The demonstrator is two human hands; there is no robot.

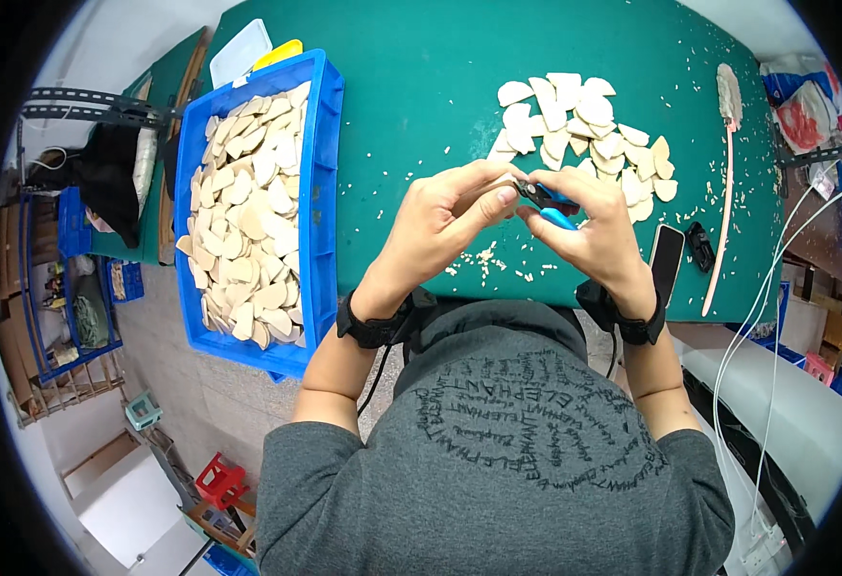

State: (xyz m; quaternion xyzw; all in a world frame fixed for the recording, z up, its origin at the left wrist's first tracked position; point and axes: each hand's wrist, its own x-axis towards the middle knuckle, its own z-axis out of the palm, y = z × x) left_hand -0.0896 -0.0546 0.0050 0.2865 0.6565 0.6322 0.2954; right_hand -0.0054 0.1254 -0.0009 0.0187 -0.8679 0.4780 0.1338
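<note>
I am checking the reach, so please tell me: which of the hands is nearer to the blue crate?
The left hand. It is to the right of the blue crate, apart from it; the right hand is farther right, holding a blue-handled tool.

Pieces [248,216] in crate [323,192]. Right of crate, on table [421,86]: scraps [485,260] nearest, then pile [589,125], phone [667,259], stick [726,192] farthest. Pliers [557,218] in right hand [599,226], also right of crate. Left of crate: rack [30,288]
</note>
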